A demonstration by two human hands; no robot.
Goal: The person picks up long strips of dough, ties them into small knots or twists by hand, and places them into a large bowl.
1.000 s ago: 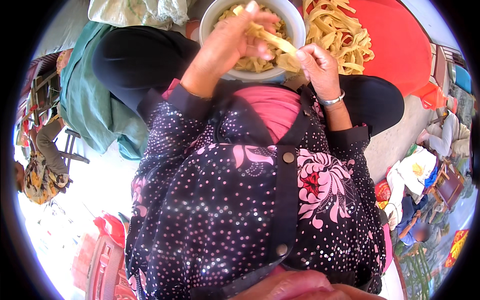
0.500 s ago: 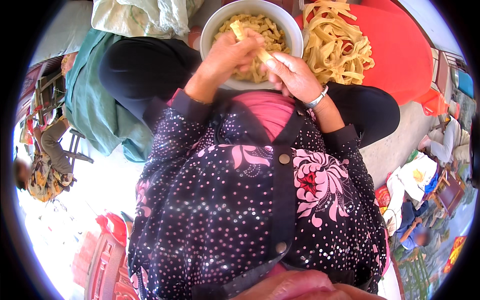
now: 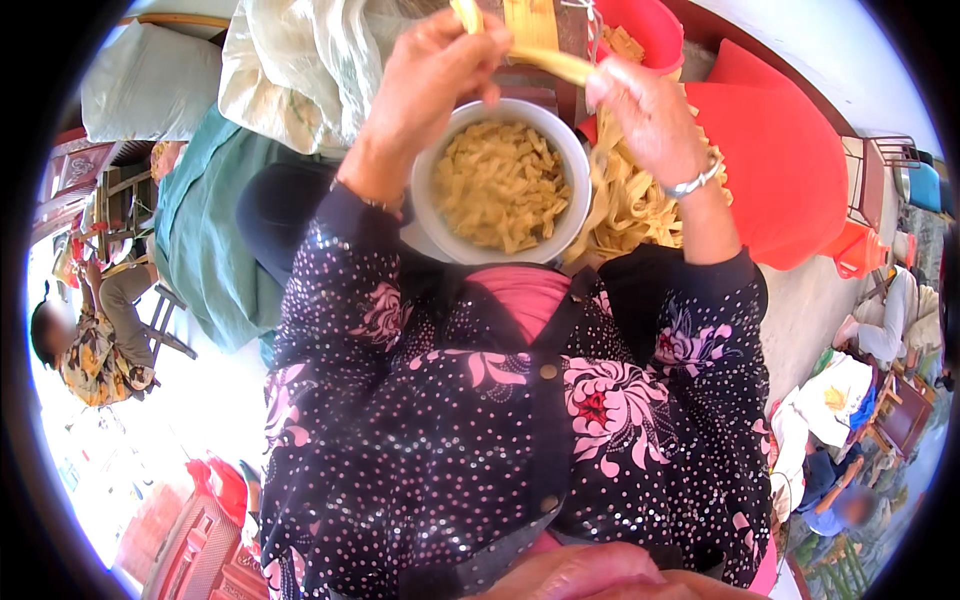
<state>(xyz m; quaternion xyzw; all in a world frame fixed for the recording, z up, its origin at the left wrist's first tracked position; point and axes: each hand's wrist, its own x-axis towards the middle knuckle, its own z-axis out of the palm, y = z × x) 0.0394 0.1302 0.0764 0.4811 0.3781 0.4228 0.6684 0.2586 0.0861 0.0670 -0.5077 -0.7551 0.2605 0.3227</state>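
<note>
A white bowl [image 3: 432,215] full of small pale yellow strip pieces sits on my lap. Both hands are raised above its far rim. My left hand [image 3: 430,75] and my right hand [image 3: 645,105] each grip one end of a long yellow strip [image 3: 555,65] stretched between them. A silver bracelet circles my right wrist. To the right of the bowl lies a heap of long yellow strips [image 3: 625,205] on a red sheet [image 3: 775,165].
A red tub [image 3: 650,22] stands beyond the heap. A pale cloth bundle [image 3: 295,65] and a teal cloth [image 3: 205,240] lie to the left. One person sits on a stool at far left [image 3: 85,335]; others sit at lower right [image 3: 850,500].
Both hands have lifted from inside the bowl to above its far rim, carrying a long strip between them. The view has tilted, so the bowl sits lower in the picture.
</note>
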